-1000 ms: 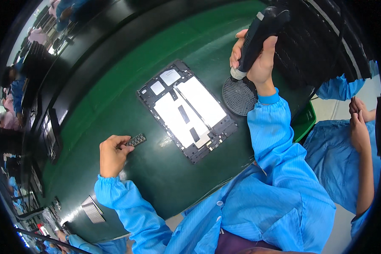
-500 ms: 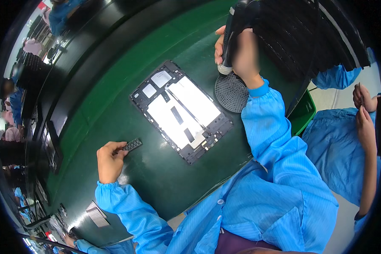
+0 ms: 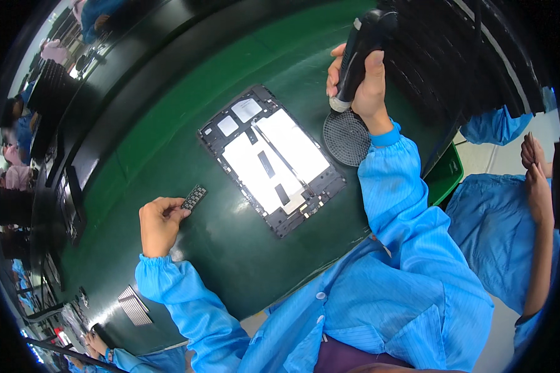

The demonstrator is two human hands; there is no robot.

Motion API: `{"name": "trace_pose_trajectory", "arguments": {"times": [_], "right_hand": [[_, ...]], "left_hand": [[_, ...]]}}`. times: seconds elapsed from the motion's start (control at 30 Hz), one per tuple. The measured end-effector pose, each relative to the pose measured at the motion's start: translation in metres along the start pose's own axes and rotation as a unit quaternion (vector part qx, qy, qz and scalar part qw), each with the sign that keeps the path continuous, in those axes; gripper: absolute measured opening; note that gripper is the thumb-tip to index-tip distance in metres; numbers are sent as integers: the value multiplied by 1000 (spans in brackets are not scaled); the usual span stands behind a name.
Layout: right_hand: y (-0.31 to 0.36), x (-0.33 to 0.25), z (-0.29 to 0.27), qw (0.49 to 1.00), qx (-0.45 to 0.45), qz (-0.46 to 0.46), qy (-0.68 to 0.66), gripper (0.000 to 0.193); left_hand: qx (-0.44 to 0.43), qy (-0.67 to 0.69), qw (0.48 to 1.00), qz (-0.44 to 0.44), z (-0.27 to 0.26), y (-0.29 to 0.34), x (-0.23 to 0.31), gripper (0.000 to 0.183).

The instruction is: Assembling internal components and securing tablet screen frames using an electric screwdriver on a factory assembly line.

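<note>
Between thumb and fingers, my left hand (image 3: 162,219) pinches a small dark strip with a dotted pattern (image 3: 194,198), just above the green table. My right hand (image 3: 368,87) is wrapped round a black handheld power screwdriver (image 3: 359,59), its pale nose pointing down. Under that nose sits a round grey dish with a gridded surface (image 3: 347,138); whether the tip touches it I cannot tell. An opened tablet (image 3: 274,158) lies between my hands, its white inner panels, black strips and dark frame exposed. The tablet is apart from both hands.
Stacked black trays (image 3: 442,68) stand at the right, above a green bin (image 3: 447,177). A striped metallic piece (image 3: 134,306) lies at the table's lower left, near another person's hand (image 3: 95,342). Another person's hands (image 3: 535,165) show at the right edge.
My right hand has tilted the screwdriver and shifted slightly right, its nose still over the dish. My left hand has turned the dark strip more upright. The view has shifted a little.
</note>
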State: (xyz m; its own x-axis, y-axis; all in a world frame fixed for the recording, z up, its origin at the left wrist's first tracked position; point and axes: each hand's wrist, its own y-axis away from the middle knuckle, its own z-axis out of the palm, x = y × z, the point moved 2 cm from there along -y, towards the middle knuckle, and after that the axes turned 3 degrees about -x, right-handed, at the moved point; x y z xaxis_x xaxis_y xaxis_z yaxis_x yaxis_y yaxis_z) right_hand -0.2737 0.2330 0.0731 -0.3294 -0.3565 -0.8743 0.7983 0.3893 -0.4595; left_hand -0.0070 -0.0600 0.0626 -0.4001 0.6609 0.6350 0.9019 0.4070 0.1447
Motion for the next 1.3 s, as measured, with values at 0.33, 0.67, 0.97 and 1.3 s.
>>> {"name": "trace_pose_trajectory", "arguments": {"times": [0.33,0.67,0.97,1.3], "right_hand": [[2,-7,3,1000,-4,-18,-18,77],[-14,-33,90,980,-148,-49,-123,86],[12,-4,185,956,-249,54,-142,88],[11,10,196,953,-263,56,-138,90]], "left_hand": [[47,47,998,-13,6,3,-1,24],[99,-60,990,82,10,-3,-5,18],[23,62,998,-23,2,-7,-20,24],[11,57,998,-32,2,-7,-18,18]]}}
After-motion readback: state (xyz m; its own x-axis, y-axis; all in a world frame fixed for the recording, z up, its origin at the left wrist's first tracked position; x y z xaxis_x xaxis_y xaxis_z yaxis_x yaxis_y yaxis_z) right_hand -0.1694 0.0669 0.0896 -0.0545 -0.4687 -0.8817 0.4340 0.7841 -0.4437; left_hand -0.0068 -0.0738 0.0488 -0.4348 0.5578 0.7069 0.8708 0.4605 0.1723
